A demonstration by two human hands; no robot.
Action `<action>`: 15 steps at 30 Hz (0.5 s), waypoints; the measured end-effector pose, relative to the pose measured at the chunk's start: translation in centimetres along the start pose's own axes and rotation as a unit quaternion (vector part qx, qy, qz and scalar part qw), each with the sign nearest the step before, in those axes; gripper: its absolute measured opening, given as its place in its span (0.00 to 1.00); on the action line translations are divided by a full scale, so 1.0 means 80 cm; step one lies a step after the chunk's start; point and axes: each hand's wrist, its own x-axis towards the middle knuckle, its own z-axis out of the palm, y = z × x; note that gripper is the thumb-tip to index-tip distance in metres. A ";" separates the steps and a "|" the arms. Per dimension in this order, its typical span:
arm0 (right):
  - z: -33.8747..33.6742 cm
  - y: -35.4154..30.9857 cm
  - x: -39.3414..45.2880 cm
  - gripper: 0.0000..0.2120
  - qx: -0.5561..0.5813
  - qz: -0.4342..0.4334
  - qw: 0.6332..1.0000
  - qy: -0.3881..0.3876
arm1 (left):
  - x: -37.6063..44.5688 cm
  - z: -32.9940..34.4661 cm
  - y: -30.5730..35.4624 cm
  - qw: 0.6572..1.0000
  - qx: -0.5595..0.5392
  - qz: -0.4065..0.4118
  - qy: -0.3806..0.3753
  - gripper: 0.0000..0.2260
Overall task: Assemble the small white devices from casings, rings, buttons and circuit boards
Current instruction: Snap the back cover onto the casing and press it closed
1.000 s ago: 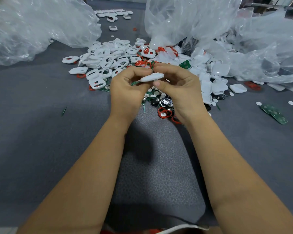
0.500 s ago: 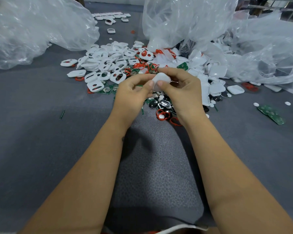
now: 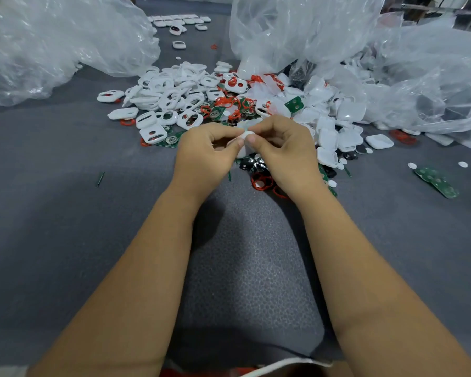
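Both hands meet over the grey mat and hold one small white device (image 3: 245, 136) between them. My left hand (image 3: 207, 156) pinches its left side with thumb and fingers; my right hand (image 3: 282, 151) pinches its right side, thumb on top. Most of the device is hidden by the fingers. Just beyond lies a heap of white casings (image 3: 169, 93) with cut-out openings, red rings (image 3: 233, 103) and green circuit boards (image 3: 294, 104). Plain white casing halves (image 3: 328, 156) lie to the right. Dark buttons (image 3: 252, 165) and more red rings (image 3: 261, 183) lie under my hands.
Large clear plastic bags stand at the back left (image 3: 52, 42), back centre (image 3: 305, 28) and right (image 3: 433, 85). A green board strip (image 3: 437, 182) and a white casing (image 3: 379, 141) lie at the right. Finished devices (image 3: 178, 21) sit far back. A green sliver (image 3: 99, 179) lies at the left.
The device was held flat and edge-on a second ago; both hands have since turned it and drawn it lower and closer together, fingers now covering most of it.
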 end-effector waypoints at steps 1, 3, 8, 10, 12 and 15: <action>-0.001 0.001 -0.001 0.05 -0.021 0.005 1.000 -0.015 | 0.001 -0.002 -0.002 1.000 0.021 -0.001 -0.013 0.09; -0.002 0.003 -0.001 0.05 -0.053 0.007 0.998 -0.037 | 0.002 -0.004 -0.004 0.999 0.038 -0.013 -0.034 0.09; -0.004 0.004 0.000 0.03 -0.099 -0.011 0.994 -0.043 | 0.005 -0.001 -0.006 0.997 0.027 -0.048 -0.046 0.09; -0.003 0.002 0.001 0.02 -0.120 -0.028 0.991 -0.050 | 0.006 -0.002 -0.006 0.997 0.014 -0.048 -0.053 0.07; -0.002 -0.001 0.001 0.02 -0.129 -0.037 0.989 -0.053 | 0.006 -0.004 -0.007 0.997 0.006 -0.054 -0.057 0.06; -0.001 -0.005 0.002 0.01 -0.128 -0.037 0.990 -0.053 | 0.007 -0.007 -0.007 0.997 0.006 -0.049 -0.064 0.04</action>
